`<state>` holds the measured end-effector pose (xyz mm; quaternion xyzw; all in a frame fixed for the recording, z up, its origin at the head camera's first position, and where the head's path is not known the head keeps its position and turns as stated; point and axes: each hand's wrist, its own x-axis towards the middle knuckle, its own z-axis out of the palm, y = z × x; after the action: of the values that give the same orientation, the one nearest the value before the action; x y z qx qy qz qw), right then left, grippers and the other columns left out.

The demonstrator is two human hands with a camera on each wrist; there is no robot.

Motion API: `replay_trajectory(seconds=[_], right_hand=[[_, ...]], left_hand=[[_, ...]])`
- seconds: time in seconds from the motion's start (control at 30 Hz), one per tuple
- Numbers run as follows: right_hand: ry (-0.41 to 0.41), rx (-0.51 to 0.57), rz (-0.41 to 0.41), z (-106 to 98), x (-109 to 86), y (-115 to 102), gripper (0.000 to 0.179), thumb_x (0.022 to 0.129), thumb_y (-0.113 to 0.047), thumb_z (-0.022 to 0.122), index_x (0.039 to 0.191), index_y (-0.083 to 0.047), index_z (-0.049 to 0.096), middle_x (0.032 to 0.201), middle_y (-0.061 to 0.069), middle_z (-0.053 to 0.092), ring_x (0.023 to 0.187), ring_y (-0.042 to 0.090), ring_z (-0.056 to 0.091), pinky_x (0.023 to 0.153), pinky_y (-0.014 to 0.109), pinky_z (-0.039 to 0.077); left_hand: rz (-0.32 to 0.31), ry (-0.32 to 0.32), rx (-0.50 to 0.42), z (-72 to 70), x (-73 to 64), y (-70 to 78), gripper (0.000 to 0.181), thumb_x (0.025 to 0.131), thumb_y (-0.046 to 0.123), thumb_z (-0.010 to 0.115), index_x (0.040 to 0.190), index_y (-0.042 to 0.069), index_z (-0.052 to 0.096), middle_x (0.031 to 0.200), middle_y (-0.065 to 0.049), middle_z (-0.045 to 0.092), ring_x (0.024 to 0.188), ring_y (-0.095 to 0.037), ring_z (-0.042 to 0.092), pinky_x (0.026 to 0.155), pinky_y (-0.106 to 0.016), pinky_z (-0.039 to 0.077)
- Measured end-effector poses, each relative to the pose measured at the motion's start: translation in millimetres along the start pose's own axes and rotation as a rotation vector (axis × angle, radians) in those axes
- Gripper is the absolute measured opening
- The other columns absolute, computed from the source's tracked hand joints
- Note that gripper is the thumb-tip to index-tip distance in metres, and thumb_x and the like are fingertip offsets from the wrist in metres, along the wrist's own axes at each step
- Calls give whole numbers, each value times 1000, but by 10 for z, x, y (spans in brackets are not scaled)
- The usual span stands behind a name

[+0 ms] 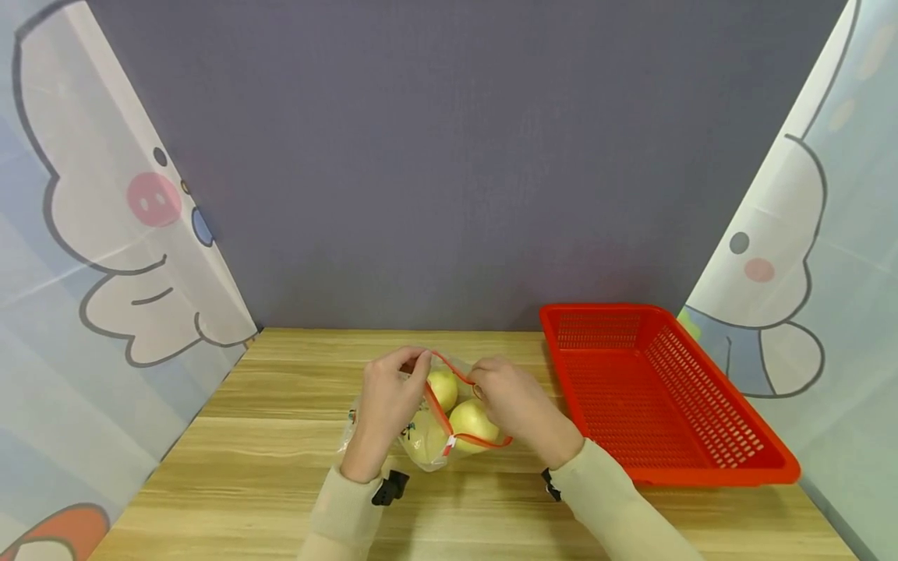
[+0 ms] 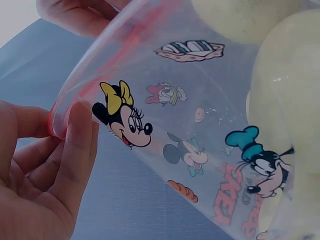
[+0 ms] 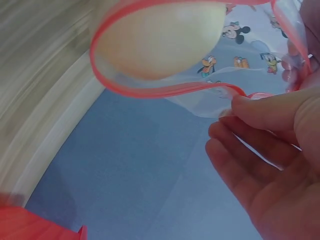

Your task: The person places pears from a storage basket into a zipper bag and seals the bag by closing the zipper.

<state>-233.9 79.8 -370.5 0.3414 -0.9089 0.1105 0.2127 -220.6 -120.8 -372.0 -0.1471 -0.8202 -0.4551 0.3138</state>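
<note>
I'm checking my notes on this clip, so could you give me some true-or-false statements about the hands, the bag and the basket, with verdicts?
1. The left hand pinches the edge of the clear bag. True.
2. The bag is sealed along its whole mouth. False: its mouth is open.
3. The right hand pinches the bag's edge too. True.
4. The basket stands on the bag's left in the head view. False: the red basket stands on its right.
5. Pale yellow round items are in the bag. True.
6. The bag is unprinted. False: it carries cartoon figures.
</note>
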Motion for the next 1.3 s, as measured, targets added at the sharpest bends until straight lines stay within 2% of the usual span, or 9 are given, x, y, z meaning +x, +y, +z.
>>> replay_trajectory(seconds=[0.13,0.3,0.53,0.73,0.9,1.07,1.17,1.3], right_hand=[[6,-58,-19,15,4,3,17,81,8,77,91,-6,77,94,2,71,91,22,66,70,34,58],[32,-91,-26,8,11,18,14,78,4,81,84,-7,76,84,1,69,78,20,67,61,33,56],[32,-61,45,-56,45,46,18,75,9,73,78,-9,73,75,0,64,66,19,64,55,32,51],[102,-10,79,-112,78,77,21,76,11,72,84,-8,75,81,2,70,72,19,68,60,32,55],[147,70,104,-143,86,75,15,82,7,76,89,-6,77,89,6,74,78,23,72,67,37,59],[261,126,42,-185,98,65,12,83,5,78,90,-4,76,87,6,74,77,22,72,68,37,58],[321,192,35,-224,108,58,12,84,6,77,91,-4,77,86,4,73,74,19,69,67,34,57],[354,243,76,-244,119,60,11,87,5,74,92,-4,78,85,4,71,71,16,66,65,31,55]], left_hand=[[-9,-4,-7,1,1,11,11,97,13,70,95,8,80,81,-1,73,72,-13,67,61,-29,54],[-13,-7,-10,5,1,9,12,97,13,70,96,8,80,80,-1,73,71,-13,66,60,-28,53],[-18,-33,-13,-18,-3,17,12,97,13,70,99,6,80,80,-1,73,71,-13,67,62,-29,54],[-14,-37,0,-40,21,40,13,98,12,68,97,5,80,79,-2,73,72,-14,67,63,-30,54],[59,-38,16,-85,125,95,14,98,10,67,94,3,79,78,-5,73,70,-16,67,58,-28,51],[145,-13,17,-166,266,119,12,97,5,68,92,0,77,78,-7,74,68,-18,68,58,-29,53],[136,-11,31,-224,333,133,11,97,5,69,92,0,77,77,-6,73,65,-16,66,59,-29,53],[70,-44,65,-285,374,162,12,98,10,68,94,3,78,77,-3,72,64,-13,64,63,-32,53]])
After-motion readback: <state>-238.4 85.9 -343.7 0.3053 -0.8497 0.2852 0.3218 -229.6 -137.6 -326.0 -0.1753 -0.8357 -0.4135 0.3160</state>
